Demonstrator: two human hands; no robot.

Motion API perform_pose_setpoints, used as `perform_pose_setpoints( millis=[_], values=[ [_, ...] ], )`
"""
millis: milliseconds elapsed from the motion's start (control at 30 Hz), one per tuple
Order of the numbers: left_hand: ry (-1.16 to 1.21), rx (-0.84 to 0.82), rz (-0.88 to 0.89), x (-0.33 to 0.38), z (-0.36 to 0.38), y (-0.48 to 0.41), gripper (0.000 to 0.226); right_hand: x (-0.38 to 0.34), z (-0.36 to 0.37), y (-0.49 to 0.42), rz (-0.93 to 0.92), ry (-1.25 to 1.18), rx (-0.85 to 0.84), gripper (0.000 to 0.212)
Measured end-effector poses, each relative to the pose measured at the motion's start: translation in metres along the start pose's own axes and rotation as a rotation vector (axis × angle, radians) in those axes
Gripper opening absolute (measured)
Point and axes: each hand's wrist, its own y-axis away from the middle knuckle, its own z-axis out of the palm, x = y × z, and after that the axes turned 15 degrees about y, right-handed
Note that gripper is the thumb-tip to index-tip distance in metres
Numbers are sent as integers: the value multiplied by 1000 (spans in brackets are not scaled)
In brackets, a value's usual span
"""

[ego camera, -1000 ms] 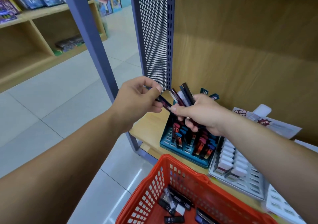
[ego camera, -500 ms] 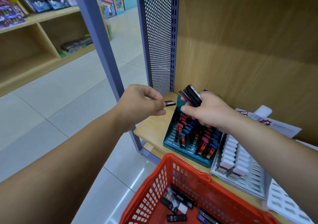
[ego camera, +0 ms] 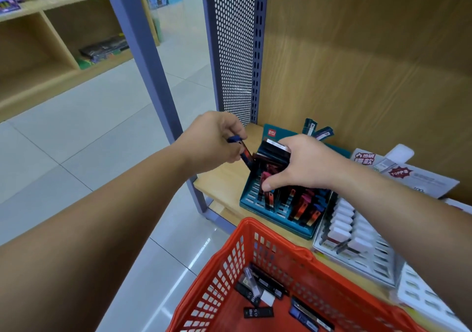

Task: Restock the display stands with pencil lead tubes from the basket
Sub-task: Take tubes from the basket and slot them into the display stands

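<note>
The left hand (ego camera: 212, 137) pinches a single pencil lead tube (ego camera: 242, 153) between thumb and fingers. The tube slants away from the hand toward 5 o'clock, its lower end at the top-left corner of the teal display stand (ego camera: 255, 204). Just beside it, at 3 o'clock, the right hand (ego camera: 304, 165) is curled round a bundle of tubes (ego camera: 274, 150) that juts from the fist toward 10 o'clock, above the stand's filled rows. The stand sits on the wooden shelf (ego camera: 222, 181). At 6 o'clock of both hands, the orange basket (ego camera: 255, 225) holds loose tubes (ego camera: 258, 312) on its floor. A white display stand (ego camera: 370, 257) sits just beside the teal one, at its 3 o'clock.
</note>
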Motion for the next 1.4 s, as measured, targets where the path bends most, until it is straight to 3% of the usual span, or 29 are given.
perform_pose_setpoints(
  millis=[200, 300, 533, 733, 867, 1200, 1400],
  values=[
    [-68, -116, 100, -8, 22, -19, 29, 17, -5, 5, -1, -90, -32, 36],
    [-110, -85, 144, -19, 30, -27, 23, 22, 0, 6, 21, -194, -24, 33],
    [-54, -73, 184, -45, 35, -39, 21, 26, 16, 1, 69, -301, 226, 14],
    [-12, -104, 193, -47, 29, -45, 16, 24, 21, -6, 141, -251, 215, 25],
    [-80, -128, 186, -46, 26, -45, 16, 24, 21, -6, 152, -291, 186, 24],
    [-343, -131, 360, -34, 32, -45, 14, 23, 15, -1, 148, -376, 136, 21],
    [-297, -99, 333, -43, 33, -43, 15, 19, 13, -2, 146, -356, 125, 21]
  ],
)
